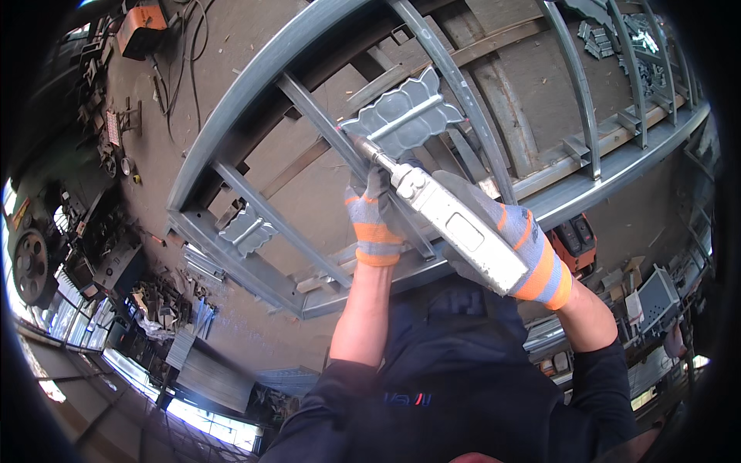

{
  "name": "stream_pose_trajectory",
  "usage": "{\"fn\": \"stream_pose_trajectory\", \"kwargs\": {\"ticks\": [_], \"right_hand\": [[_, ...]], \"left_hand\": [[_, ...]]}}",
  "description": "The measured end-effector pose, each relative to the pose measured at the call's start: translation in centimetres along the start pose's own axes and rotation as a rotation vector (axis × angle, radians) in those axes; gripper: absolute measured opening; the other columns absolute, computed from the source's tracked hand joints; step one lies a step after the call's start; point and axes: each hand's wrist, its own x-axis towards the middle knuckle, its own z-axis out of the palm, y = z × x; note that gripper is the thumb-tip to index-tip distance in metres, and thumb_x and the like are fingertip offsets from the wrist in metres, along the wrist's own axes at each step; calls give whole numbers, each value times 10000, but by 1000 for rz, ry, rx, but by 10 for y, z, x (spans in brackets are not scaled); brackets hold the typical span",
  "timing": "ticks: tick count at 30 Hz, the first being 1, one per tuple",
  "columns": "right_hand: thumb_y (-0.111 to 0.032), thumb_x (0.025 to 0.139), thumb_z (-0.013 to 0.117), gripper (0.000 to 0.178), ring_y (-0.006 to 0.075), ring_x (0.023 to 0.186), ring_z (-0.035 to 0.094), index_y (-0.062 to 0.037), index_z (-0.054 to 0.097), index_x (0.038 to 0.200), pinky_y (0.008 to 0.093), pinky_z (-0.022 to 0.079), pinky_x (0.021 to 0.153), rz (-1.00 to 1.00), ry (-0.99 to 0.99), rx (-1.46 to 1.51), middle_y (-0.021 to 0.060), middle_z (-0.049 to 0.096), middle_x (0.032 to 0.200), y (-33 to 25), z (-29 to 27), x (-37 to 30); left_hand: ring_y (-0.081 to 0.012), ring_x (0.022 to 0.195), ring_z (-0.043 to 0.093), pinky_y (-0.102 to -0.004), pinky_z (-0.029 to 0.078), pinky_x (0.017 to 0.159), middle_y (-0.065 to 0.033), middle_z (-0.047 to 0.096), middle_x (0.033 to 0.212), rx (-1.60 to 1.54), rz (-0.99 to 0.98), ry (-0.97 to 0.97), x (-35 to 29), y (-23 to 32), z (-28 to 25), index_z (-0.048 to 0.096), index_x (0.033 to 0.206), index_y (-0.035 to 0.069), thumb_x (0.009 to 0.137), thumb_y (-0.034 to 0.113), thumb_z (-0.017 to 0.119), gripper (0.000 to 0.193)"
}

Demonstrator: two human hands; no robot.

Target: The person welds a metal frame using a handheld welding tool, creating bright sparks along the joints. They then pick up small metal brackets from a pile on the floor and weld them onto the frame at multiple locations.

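Note:
A white handheld welding gun (467, 231) slants across the middle, its narrow metal nozzle pointing up and left. Wrapped round the gun's body is my right hand (532, 251), in a grey and orange glove. The nozzle tip is close to a grey metal bar (315, 112), beside the corner of a scalloped metal ornament (409, 116), where a small red spot shows. My gloved left hand (375, 220) is closed over that bar, just below the gun's neck; its fingertips are partly hidden, so I cannot tell whether it grips the bar or the neck.
A large curved metal frame (224, 116) with several crossbars spans the view. Another scalloped ornament (247, 230) is at its left end. An orange machine (141, 31) and cables are at the far left. An orange and black box (575, 239) is at the right, near shelving.

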Motion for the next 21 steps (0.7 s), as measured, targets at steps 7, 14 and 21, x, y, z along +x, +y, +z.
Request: {"fn": "stream_pose_trajectory", "kwargs": {"ticks": [7,14,21], "right_hand": [[-15,872,810,692,447,1301,652,-20,576,1523,424,558,1048,-61,-39,-157,238,577,1553,12,1,-1],[-34,876,820,645,460,1274,657,-9,604,1484,453,554,1046,-22,-27,-72,241,598,1521,17,-1,-2],[-79,896,797,623,450,1255,650,-4,598,1482,463,545,1033,-83,-20,-188,228,622,1462,17,-2,3]], "left_hand": [[-206,912,742,-373,651,810,-99,723,1053,-72,-47,-4,-2,4,5,630,1284,29,1094,241,693,292],[-197,898,738,-360,642,796,-78,722,1021,-24,-14,35,-3,3,9,648,1251,31,1100,222,681,246],[-143,877,717,-312,610,755,-47,725,1007,684,324,-82,-2,14,12,667,1228,47,1135,216,582,210]]}}
